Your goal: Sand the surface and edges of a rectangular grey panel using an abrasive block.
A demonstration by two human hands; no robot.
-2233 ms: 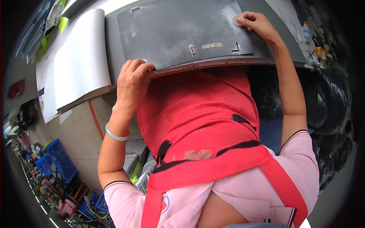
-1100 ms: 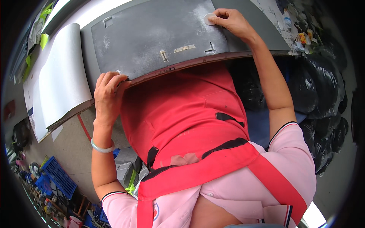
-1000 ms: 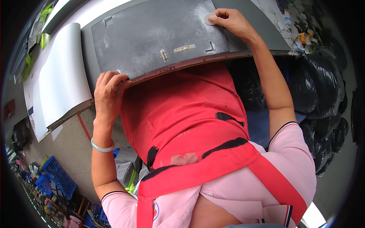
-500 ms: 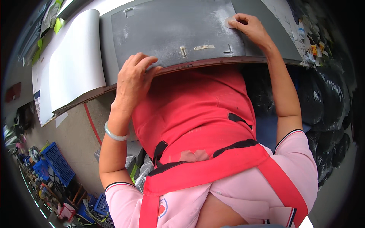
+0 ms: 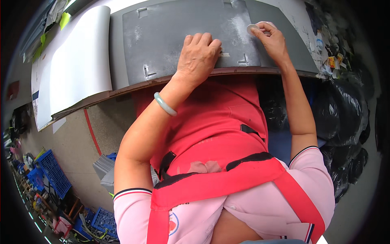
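Observation:
A dark grey board (image 5: 174,30) lies flat on the table, smeared with white powder and cut with small L-shaped slots near its corners. My right hand (image 5: 273,44) is closed, pinching a small white round disc (image 5: 252,29) between thumb and fingers above the board's right edge. Over the middle front part of the board is my left hand (image 5: 198,57), back upward and fingers curled down. Its fingertips are hidden, so whatever they may hold cannot be made out. A pale tape strip (image 5: 224,54) on the board shows just beside those fingers.
A curled white sheet (image 5: 81,53) lies left of the board. The table's brown front edge (image 5: 231,70) runs close to my red apron (image 5: 215,122). Black plastic bags (image 5: 341,110) are piled at the right. Blue crates (image 5: 55,173) stand on the floor at lower left.
My left hand has moved right from the board's left front corner to its middle, uncovering an L-shaped slot there. My right hand and the disc have shifted slightly right.

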